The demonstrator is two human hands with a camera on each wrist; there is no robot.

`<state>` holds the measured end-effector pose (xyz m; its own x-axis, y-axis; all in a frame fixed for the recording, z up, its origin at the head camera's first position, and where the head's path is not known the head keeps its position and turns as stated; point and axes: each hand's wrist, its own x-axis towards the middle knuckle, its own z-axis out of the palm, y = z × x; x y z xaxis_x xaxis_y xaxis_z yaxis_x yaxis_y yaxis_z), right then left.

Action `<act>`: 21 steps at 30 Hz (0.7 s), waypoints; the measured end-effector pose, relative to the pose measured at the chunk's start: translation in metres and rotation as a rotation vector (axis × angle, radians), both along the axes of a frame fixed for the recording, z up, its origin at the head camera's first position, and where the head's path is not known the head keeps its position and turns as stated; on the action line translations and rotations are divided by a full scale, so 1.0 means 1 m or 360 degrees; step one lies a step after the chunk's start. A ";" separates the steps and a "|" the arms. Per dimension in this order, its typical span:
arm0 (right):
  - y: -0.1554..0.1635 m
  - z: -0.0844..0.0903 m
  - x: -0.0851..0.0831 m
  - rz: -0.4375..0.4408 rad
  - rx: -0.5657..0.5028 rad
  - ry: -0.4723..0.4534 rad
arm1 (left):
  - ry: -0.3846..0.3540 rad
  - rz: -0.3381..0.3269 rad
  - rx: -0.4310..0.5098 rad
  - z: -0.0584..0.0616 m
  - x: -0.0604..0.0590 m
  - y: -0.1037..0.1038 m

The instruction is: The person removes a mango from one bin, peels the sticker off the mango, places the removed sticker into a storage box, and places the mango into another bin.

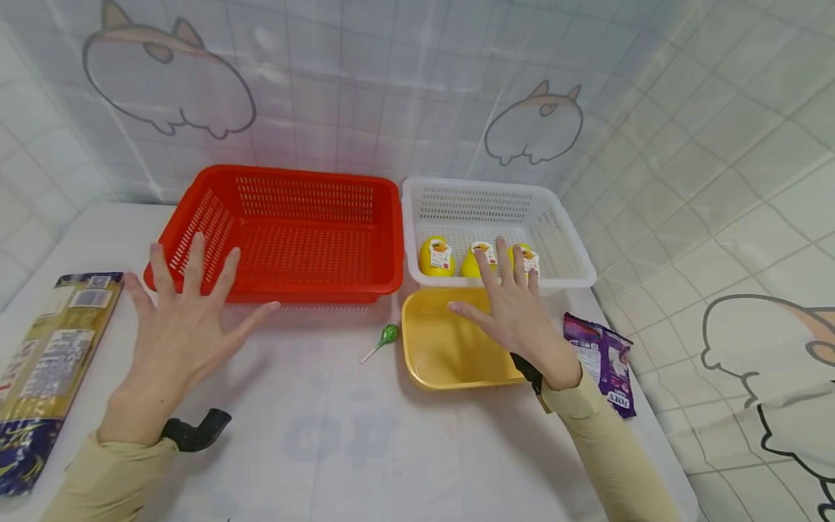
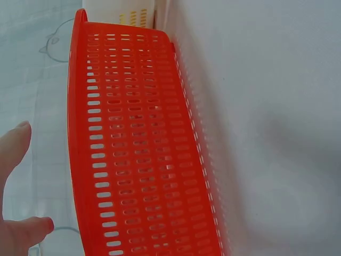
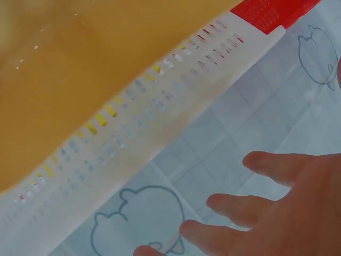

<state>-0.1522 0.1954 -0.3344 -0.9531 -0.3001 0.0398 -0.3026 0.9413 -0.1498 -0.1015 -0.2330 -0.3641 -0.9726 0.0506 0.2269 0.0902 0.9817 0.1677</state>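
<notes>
My left hand [image 1: 183, 326] is spread wide with straight fingers, held over the table by the near left corner of the red basket [image 1: 300, 299]. Nothing is in it. The red basket's slotted side [image 2: 138, 144] fills the middle of the left wrist view. My right hand [image 1: 518, 312], likewise spread and holding nothing, hovers over the right part of the yellow tray [image 1: 450, 355]. Its fingertips overlap the white basket [image 1: 574, 264] in the head view. In that basket sit several yellow egg-shaped packages [image 1: 435, 257] with labels, one partly hidden behind the fingers.
A green lollipop [image 1: 388, 334] lies on the table left of the yellow tray. Beyond my right wrist is a purple snack bag [image 1: 613, 362]. A long clear-and-blue packet [image 1: 59, 355] lies at the left edge. Tiled curtains with cartoon animals enclose the back and right.
</notes>
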 end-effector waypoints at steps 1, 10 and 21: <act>-0.001 0.001 -0.001 0.0005 0.0008 -0.0006 | -0.0002 -0.0002 -0.0003 0.000 0.000 0.001; -0.010 0.015 -0.017 0.0079 -0.0093 -0.0172 | 0.0055 -0.0021 0.0012 -0.001 -0.002 0.008; -0.013 0.029 -0.050 0.0115 -0.0487 -0.0428 | 0.0079 -0.0039 0.0397 0.005 -0.005 0.008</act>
<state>-0.2019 0.1826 -0.3057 -0.9187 -0.3794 -0.1103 -0.2779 0.8189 -0.5021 -0.1062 -0.2255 -0.3595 -0.9591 0.0109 0.2829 0.1279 0.9080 0.3990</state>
